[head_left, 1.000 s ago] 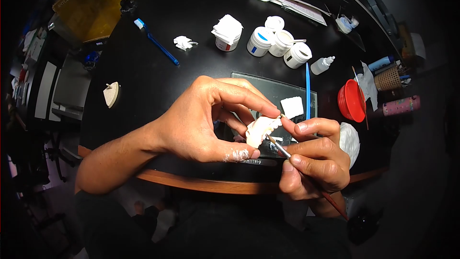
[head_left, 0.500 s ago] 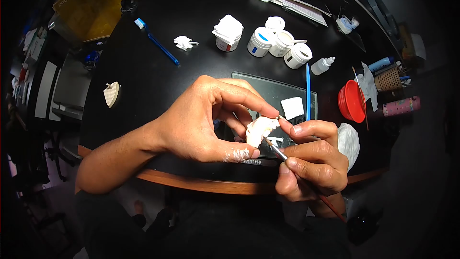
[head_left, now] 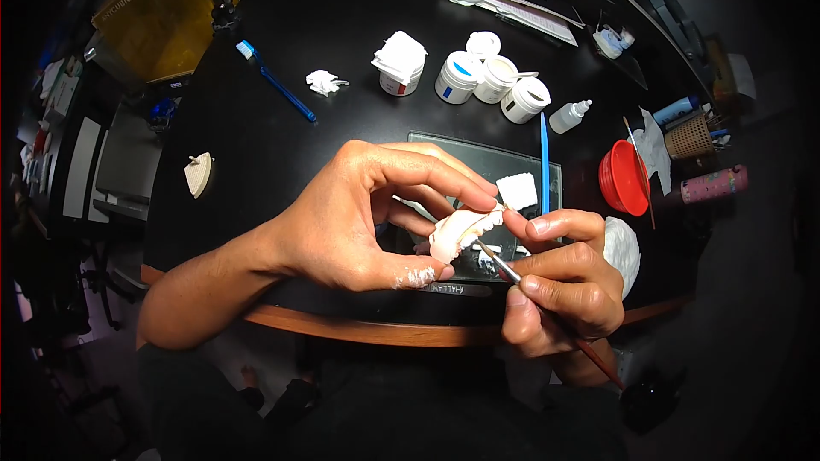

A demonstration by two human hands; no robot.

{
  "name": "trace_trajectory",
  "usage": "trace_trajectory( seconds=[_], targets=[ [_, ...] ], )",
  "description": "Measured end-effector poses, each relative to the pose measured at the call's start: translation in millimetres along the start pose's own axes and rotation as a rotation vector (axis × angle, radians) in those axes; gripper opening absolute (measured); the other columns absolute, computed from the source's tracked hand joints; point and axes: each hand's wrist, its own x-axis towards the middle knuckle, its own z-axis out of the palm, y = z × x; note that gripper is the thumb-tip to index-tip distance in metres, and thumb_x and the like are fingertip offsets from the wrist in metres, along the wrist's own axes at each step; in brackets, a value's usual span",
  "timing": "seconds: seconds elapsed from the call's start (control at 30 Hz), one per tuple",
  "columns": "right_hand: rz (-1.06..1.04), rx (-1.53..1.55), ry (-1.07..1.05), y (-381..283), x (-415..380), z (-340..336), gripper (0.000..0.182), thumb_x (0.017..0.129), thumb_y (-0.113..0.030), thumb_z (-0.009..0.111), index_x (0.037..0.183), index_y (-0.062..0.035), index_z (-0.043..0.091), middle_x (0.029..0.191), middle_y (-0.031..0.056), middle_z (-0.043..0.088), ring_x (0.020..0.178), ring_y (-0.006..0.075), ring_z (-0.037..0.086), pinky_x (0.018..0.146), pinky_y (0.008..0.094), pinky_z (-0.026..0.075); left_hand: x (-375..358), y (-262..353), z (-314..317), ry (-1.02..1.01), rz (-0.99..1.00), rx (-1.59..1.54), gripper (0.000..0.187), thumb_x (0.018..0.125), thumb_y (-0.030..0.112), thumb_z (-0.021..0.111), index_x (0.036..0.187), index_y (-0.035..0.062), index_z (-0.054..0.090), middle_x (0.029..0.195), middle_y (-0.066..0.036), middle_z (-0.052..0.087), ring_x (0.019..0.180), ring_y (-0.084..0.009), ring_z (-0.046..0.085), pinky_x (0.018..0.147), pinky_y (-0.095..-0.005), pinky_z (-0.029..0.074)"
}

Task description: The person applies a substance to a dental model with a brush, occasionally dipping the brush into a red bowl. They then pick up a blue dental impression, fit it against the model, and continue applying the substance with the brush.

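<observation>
A cream-coloured dental model (head_left: 459, 234) with a row of teeth along its edge is gripped between the thumb and fingers of my left hand (head_left: 363, 213). White residue covers part of that thumb. My right hand (head_left: 564, 286) holds a fine paintbrush (head_left: 504, 266) with a dark red handle, its tip at the model's tooth edge. My right index finger rests near the model's upper end. Beneath both hands lies a glass slab (head_left: 436, 138), partly hidden, with a white folded pad (head_left: 517, 191) and small white smears on it.
Several white jars (head_left: 459, 77) stand at the back beside a dropper bottle (head_left: 570, 116). A blue stick (head_left: 545, 162) lies along the slab. To the right sits a red bowl (head_left: 623, 177); on the left lie a blue toothbrush (head_left: 278, 81) and a beige piece (head_left: 197, 175).
My left hand has turned the dental model so its tooth row shows more. The brush tip stays close to its edge, and my right hand has shifted slightly right.
</observation>
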Motion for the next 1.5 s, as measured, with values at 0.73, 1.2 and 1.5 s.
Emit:
trace_trajectory(
  seconds=[0.73,1.2,1.5],
  targets=[
    [-0.029,-0.045,-0.011,-0.6,-2.8,1.3,0.018,0.076,0.002,0.079,0.089,-0.0045,0.069,0.085,0.0080,0.072,0.103,0.0307,0.067,0.081,0.0375,0.063,-0.3,0.1,0.0,-0.002,-0.012,-0.022,0.051,0.073,-0.007,0.083,0.122,-0.0083,0.068,0.132,-0.026,0.061,0.120,-0.0296,0.066,0.091,-0.0341,0.065],
    [-0.037,-0.065,-0.015,0.6,-2.5,0.3,0.019,0.075,0.001,0.079,0.090,-0.0038,0.068,0.084,0.0081,0.071,0.101,0.0313,0.067,0.079,0.0379,0.063,-0.4,1.3,0.2,-0.001,-0.016,-0.029,0.050,0.073,-0.008,0.082,0.121,-0.0086,0.068,0.133,-0.027,0.060,0.120,-0.0299,0.066,0.092,-0.0341,0.065],
    [-0.030,-0.049,-0.004,1.3,-0.7,0.5,0.018,0.074,0.004,0.076,0.088,-0.0025,0.067,0.083,0.0103,0.071,0.101,0.0317,0.067,0.085,0.0410,0.064,-0.3,2.1,0.4,0.001,-0.016,-0.022,0.051,0.072,-0.008,0.083,0.121,-0.0086,0.068,0.133,-0.027,0.060,0.120,-0.0301,0.066,0.091,-0.0344,0.065]
  ],
)
